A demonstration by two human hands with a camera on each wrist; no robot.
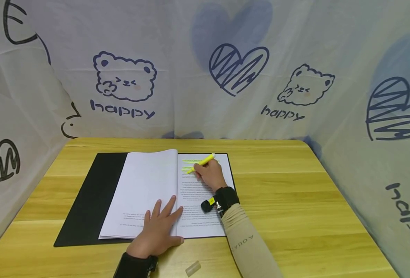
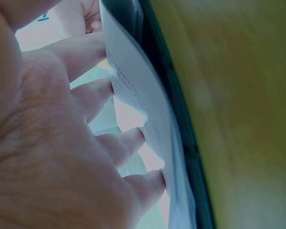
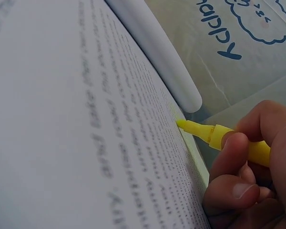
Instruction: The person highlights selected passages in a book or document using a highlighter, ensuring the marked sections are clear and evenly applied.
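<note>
My right hand point(image 1: 211, 174) pinches a yellow highlighter point(image 1: 205, 160), its tip on the upper left of the printed right page point(image 1: 199, 193). Yellow bands mark several lines near the top of that page. In the right wrist view the highlighter point(image 3: 221, 136) has its tip bare and touching the paper. Spread out, my left hand point(image 1: 157, 229) rests on the lower part of the left page point(image 1: 149, 181), near the fold. Its fingertips press the paper in the left wrist view. The pages lie open in a black folder point(image 1: 83, 208).
A small translucent cap-like piece point(image 1: 193, 268) lies on the wooden table point(image 1: 295, 208) near the front edge, right of the left wrist. Behind and beside the table hangs a white cloth point(image 1: 187, 96) with bears, hearts and the word "happy".
</note>
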